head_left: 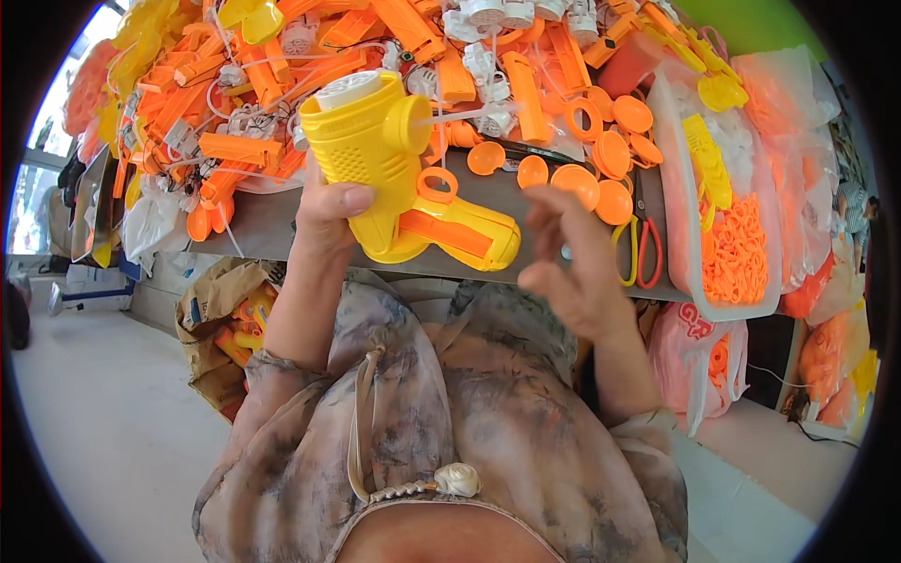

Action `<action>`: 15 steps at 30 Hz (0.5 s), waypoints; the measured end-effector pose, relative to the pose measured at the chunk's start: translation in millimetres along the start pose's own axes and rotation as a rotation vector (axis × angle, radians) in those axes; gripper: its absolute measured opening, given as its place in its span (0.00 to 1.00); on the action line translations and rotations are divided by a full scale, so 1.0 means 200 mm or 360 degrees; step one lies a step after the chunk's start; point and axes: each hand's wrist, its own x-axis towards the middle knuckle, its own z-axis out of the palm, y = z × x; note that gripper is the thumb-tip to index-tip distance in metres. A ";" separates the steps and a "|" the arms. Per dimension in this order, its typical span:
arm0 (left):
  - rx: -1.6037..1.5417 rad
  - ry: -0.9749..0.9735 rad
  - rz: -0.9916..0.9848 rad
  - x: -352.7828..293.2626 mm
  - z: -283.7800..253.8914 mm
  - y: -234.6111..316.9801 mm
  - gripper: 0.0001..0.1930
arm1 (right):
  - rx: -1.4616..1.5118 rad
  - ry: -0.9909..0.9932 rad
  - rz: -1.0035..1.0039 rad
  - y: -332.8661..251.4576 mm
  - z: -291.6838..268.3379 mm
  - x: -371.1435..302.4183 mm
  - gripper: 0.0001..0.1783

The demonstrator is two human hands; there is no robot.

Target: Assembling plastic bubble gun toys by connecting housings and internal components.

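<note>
- Widest first: a pale smooth floor runs off to the left, and a lime-green surface glows at the upper right.
- Now the grey-brown flat counter, its far side buried under a tangled heap of orange and white plastic parts.
- On the right stands a translucent white plastic bin, small orange plastic clips massed at its near end.
- Here's the star: a yellow gun-shaped plastic housing, held up over the counter's near edge, tilted, its handle slanting to lower right. It looks light, hollow and stiff; the smooth shell could slip a little, though the dimpled side should give grip. Best hold, I'd judge: round the thick barrel, clear of the projecting round knob.
- And the left hand has just that, thumb pressed on the near side, its other fingers mostly hidden behind.
- The right hand hovers beside the handle, apart from it, fingers blurred, loosely spread and gripping nothing visible.
- Smallest: the thin orange plastic ring against the housing, probably the part easiest to snap.
</note>
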 end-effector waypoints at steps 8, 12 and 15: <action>-0.0206 0.0148 -0.0013 -0.05 0.08 -0.07 0.42 | 0.0431 0.0520 -0.0218 0.02 0.28 0.04 0.26; -0.0169 0.0323 0.0018 -0.15 0.14 -0.09 0.43 | 0.0279 0.0507 -0.0437 0.07 0.25 0.02 0.24; 0.0210 0.0273 0.0175 -0.22 0.11 -0.09 0.44 | 0.0575 0.0385 -0.0245 0.10 0.28 -0.02 0.27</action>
